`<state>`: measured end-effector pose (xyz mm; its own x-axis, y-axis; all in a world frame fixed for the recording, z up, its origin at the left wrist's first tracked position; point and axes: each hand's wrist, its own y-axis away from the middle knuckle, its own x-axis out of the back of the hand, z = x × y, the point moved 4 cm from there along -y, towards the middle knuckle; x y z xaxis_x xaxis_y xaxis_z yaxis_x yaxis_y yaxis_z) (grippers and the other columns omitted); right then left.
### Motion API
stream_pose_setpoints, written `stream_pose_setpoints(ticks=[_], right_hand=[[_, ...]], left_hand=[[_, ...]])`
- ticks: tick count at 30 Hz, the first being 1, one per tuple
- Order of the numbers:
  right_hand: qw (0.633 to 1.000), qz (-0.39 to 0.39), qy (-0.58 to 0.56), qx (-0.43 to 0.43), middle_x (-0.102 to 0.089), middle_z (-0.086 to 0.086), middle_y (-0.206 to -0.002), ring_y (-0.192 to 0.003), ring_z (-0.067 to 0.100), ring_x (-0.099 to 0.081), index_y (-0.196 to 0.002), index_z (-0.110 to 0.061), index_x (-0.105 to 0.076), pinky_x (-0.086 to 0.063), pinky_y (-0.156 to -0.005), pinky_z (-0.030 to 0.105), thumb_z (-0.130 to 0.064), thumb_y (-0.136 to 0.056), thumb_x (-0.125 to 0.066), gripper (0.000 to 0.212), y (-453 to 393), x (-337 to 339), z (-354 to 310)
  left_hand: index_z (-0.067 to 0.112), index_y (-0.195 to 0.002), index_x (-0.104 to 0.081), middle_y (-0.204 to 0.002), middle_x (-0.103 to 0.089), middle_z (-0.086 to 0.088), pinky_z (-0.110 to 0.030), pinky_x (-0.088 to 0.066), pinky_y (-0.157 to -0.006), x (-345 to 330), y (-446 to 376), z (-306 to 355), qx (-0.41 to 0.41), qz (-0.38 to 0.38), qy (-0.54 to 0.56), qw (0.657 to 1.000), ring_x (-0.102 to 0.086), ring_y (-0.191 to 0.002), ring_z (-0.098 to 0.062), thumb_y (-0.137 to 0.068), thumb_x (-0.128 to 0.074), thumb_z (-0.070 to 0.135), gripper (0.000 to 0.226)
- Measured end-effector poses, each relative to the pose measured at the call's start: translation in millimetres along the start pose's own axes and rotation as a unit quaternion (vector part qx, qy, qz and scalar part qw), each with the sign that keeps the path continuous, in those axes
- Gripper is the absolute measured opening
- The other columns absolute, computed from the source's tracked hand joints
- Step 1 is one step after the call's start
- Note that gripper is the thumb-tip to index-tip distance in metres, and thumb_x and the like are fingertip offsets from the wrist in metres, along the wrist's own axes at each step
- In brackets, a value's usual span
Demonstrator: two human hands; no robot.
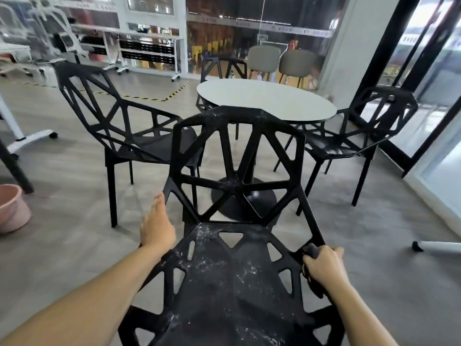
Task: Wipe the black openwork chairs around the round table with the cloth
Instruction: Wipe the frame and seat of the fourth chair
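**Black chair under both my hands, cloth on its right edge**

Black and full of cut-out holes, the nearest chair [237,196] stood right in front of me, its back toward the round table [267,98] and its seat flecked with pale dust. My right hand [324,265] was curled around a dark cloth [311,250], pressing it against the chair's right side bar. My left hand [157,228] lay along the left side of the frame; I could not tell whether its fingers were straight or hooked around the bar. Three more black chairs stood around the table: one on the left [119,121], one on the right [361,136], one behind it [222,68]. A pink bucket [12,208] sat on the floor, far left.
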<state>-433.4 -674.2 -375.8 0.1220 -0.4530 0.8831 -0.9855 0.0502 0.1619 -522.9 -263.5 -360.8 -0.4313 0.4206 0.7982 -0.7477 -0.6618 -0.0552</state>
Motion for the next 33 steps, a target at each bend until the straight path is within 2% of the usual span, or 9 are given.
stream_pose_setpoints(ticks=[3, 7, 11, 15, 17, 21, 25, 29, 33], right_hand=[[1.0, 0.0, 0.009, -0.024, -0.045, 0.02, -0.115, -0.066, 0.009, -0.03, -0.093, -0.014, -0.062, -0.043, -0.069, 0.035, -0.026, -0.094, -0.056, 0.013, 11.7, 0.5, 7.2], [0.999, -0.019, 0.027, -0.021, -0.043, 0.015, -0.111, -0.069, 0.015, -0.038, -0.074, -0.024, -0.048, -0.042, -0.072, 0.034, -0.025, -0.094, -0.056, 0.021, 35.0, 0.7, 16.6], [0.998, -0.037, 0.049, -0.035, -0.068, 0.011, -0.108, -0.109, 0.035, -0.052, -0.088, -0.027, -0.065, -0.046, -0.083, 0.034, -0.036, -0.092, -0.056, 0.013, 33.4, 28.1, 16.0], [0.995, 0.071, -0.065, 0.019, -0.061, 0.004, -0.08, -0.075, 0.023, -0.056, -0.079, -0.02, -0.063, -0.043, -0.061, 0.033, -0.031, -0.082, -0.073, 0.015, 18.2, 96.3, -43.7], [0.983, 0.116, -0.118, 0.08, -0.061, -0.007, -0.075, -0.074, 0.022, -0.058, -0.083, -0.022, -0.064, -0.038, -0.058, 0.03, -0.025, -0.081, -0.077, 0.013, 5.9, 122.8, -87.2], [0.932, 0.189, -0.201, 0.236, -0.064, -0.016, -0.091, -0.09, 0.01, -0.061, -0.1, -0.038, -0.068, -0.046, -0.077, 0.026, -0.025, -0.08, -0.08, 0.027, -24.8, 146.6, -170.1], [0.875, 0.288, -0.184, 0.343, -0.056, -0.006, -0.115, -0.112, 0.019, -0.049, -0.123, -0.037, -0.064, -0.042, -0.1, 0.035, -0.031, -0.084, -0.078, 0.042, -54.6, 162.9, -240.1], [0.816, 0.358, -0.082, 0.446, -0.051, 0.003, -0.129, -0.115, 0.025, -0.044, -0.138, -0.025, -0.057, -0.041, -0.097, 0.034, -0.029, -0.087, -0.074, 0.054, -75.5, 163.0, -306.0], [0.75, 0.367, 0.073, 0.545, -0.05, 0.01, -0.137, -0.118, 0.031, -0.047, -0.143, -0.024, -0.053, -0.042, -0.1, 0.044, -0.038, -0.09, -0.065, 0.056, -95.6, 131.7, -342.9]], left_hand=[[0.027, -0.16, -0.007, -0.166, -0.017, 0.008, -0.053, -0.032, -0.116, 2.0, 6.3, 1.7, 0.002, -0.002, -0.002, 1.0, -0.036, -0.14, -0.04, -0.085, -0.043, -0.016, 0.094], [0.025, -0.161, -0.005, -0.166, -0.017, 0.005, -0.051, -0.035, -0.114, 0.9, 15.9, -1.1, -0.026, 0.002, -0.006, 1.0, -0.033, -0.142, -0.035, -0.085, -0.049, -0.016, 0.097], [0.027, -0.161, -0.008, -0.166, -0.018, 0.006, -0.047, -0.036, -0.115, -2.4, 21.0, -1.3, -0.041, -0.018, 0.034, 0.998, -0.038, -0.139, -0.03, -0.084, -0.046, -0.019, 0.097], [0.017, -0.152, -0.027, -0.156, -0.036, -0.007, -0.047, -0.04, -0.108, -1.9, 8.3, 16.0, -0.013, -0.013, 0.028, 0.999, -0.044, -0.131, -0.034, -0.09, -0.049, -0.005, 0.069], [0.015, -0.144, -0.035, -0.148, -0.042, -0.009, -0.048, -0.039, -0.103, 4.6, -4.6, 36.2, -0.024, 0.029, -0.021, 0.999, -0.047, -0.124, -0.035, -0.094, -0.052, 0.011, 0.053], [0.014, -0.146, -0.043, -0.144, -0.048, -0.008, -0.045, -0.038, -0.1, 26.2, -43.5, 104.8, -0.164, 0.144, 0.029, 0.975, -0.05, -0.117, -0.031, -0.095, -0.051, 0.011, 0.052], [0.011, -0.141, -0.048, -0.142, -0.051, -0.009, -0.046, -0.042, -0.098, 53.6, -99.4, 172.7, -0.249, 0.222, 0.022, 0.942, -0.052, -0.114, -0.033, -0.098, -0.049, 0.01, 0.043], [0.014, -0.11, -0.058, -0.115, -0.059, -0.01, -0.044, -0.04, -0.085, 56.7, -146.8, 194.7, -0.221, 0.191, -0.031, 0.956, -0.05, -0.101, -0.033, -0.103, -0.041, 0.021, 0.02], [0.022, -0.085, -0.039, -0.074, -0.047, 0.0, -0.038, -0.03, -0.065, 50.3, -157.2, 183.7, -0.201, 0.116, 0.041, 0.972, -0.04, -0.076, -0.025, -0.108, -0.03, 0.037, 0.029]])
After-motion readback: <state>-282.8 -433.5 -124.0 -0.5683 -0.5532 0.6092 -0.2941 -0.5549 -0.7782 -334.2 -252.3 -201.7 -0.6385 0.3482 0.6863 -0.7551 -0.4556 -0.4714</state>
